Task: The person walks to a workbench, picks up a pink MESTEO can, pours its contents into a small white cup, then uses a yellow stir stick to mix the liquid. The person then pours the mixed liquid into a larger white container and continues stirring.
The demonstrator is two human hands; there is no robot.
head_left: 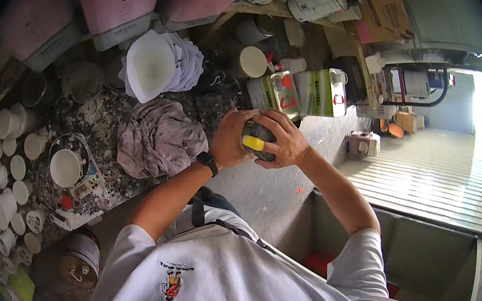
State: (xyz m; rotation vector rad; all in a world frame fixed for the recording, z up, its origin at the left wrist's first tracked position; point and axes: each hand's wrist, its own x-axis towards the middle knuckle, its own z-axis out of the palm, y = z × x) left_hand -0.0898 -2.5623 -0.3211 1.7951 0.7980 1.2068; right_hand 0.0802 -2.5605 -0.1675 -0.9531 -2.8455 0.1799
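Both my hands are wrapped round a dark grey, rounded container [262,133] with a yellow patch on its side; its exact kind is unclear. My left hand [229,138], a black watch on its wrist, grips it from the left. From the right, my right hand [285,136] has its fingers spread over the top and side. Just beyond the hands stand two green and white rectangular cans [314,93] with red on their tops. A crumpled, stained cloth [157,137] lies left of my left hand.
A white paint-spattered bucket [66,168] and many white cups [4,207] are on the stained bench at left. Stacked white paper cones [150,65] sit behind the cloth. Pink bins [120,7] line the back. A metal drum [82,256] stands below the bench.
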